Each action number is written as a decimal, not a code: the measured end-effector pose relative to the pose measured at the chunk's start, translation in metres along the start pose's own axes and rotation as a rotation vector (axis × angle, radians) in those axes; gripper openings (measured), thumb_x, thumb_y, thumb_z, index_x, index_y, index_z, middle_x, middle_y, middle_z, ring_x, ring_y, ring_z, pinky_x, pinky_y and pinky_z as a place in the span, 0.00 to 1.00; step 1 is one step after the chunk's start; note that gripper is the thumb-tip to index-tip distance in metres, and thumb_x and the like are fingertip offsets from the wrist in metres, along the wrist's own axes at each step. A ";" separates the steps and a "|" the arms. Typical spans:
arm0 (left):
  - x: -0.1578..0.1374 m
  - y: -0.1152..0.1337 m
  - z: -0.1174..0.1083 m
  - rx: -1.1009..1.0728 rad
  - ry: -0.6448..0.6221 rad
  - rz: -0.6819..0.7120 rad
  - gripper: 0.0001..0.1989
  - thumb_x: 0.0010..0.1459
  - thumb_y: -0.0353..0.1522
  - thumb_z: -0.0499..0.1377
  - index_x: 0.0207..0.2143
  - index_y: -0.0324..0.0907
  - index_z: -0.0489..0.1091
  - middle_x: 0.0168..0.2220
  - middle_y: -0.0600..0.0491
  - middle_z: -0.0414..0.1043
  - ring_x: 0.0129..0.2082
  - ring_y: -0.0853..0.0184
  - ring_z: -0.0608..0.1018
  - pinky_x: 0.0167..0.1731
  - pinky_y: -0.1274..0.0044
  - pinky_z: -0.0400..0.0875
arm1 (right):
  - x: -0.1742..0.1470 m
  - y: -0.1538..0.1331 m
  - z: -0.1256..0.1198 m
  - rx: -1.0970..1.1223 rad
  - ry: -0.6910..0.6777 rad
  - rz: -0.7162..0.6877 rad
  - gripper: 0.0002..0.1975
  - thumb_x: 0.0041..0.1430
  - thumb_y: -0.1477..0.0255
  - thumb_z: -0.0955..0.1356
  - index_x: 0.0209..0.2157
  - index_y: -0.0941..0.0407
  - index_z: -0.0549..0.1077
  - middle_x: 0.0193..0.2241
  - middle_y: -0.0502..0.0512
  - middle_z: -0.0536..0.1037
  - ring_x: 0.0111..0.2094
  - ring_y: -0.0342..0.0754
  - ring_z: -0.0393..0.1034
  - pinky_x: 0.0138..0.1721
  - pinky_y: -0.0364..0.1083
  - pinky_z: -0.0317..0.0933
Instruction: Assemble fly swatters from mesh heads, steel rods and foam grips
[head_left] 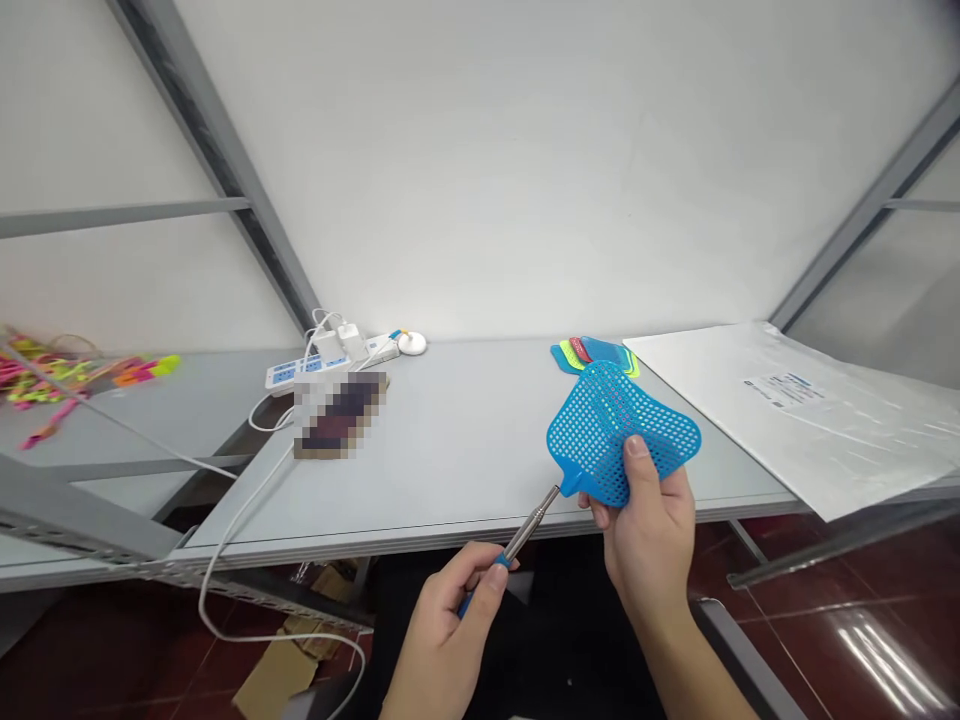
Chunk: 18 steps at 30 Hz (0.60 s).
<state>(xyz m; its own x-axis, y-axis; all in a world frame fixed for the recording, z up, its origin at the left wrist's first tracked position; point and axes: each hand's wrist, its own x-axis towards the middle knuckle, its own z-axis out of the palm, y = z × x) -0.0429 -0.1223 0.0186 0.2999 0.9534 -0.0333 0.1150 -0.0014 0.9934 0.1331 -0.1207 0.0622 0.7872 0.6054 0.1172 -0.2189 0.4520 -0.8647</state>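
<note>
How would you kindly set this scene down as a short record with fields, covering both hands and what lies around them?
Left hand: closed round the blue grip of a metal rod
Right hand: holding a blue mesh paddle, thumb on top
Rod and paddle: rod tip at the paddle's narrow neck; seating cannot be told
Near the wall: coloured mesh pieces, overlapping
Right side: white package
Left side: power strip with chargers; one pixelated item, unidentifiable

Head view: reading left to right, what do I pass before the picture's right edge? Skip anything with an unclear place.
Brightly coloured tangle, power strip, left hand, metal rod, blue mesh paddle, white flat package.
</note>
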 end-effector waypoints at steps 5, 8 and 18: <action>0.000 -0.004 -0.003 0.062 -0.034 0.012 0.18 0.56 0.46 0.61 0.40 0.42 0.78 0.19 0.55 0.66 0.22 0.67 0.70 0.22 0.79 0.65 | -0.002 0.001 -0.003 0.038 0.015 0.012 0.13 0.58 0.59 0.70 0.36 0.54 0.69 0.22 0.43 0.70 0.16 0.37 0.62 0.16 0.39 0.61; 0.000 -0.003 -0.003 0.068 -0.046 -0.008 0.19 0.56 0.46 0.61 0.40 0.41 0.78 0.21 0.54 0.67 0.22 0.67 0.69 0.21 0.79 0.64 | -0.002 0.000 -0.004 0.038 -0.003 -0.028 0.12 0.59 0.60 0.69 0.36 0.54 0.69 0.21 0.42 0.69 0.14 0.36 0.60 0.15 0.38 0.59; -0.004 0.004 0.005 0.040 -0.031 -0.018 0.20 0.58 0.48 0.58 0.36 0.41 0.78 0.16 0.57 0.58 0.19 0.70 0.62 0.20 0.80 0.60 | -0.001 0.000 -0.008 0.003 -0.095 -0.007 0.11 0.61 0.61 0.68 0.34 0.54 0.67 0.20 0.42 0.69 0.13 0.36 0.58 0.13 0.38 0.54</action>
<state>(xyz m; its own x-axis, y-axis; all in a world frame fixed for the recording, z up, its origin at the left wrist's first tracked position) -0.0384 -0.1274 0.0221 0.3268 0.9435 -0.0548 0.1585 0.0025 0.9874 0.1373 -0.1261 0.0582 0.7304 0.6616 0.1696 -0.2149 0.4584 -0.8624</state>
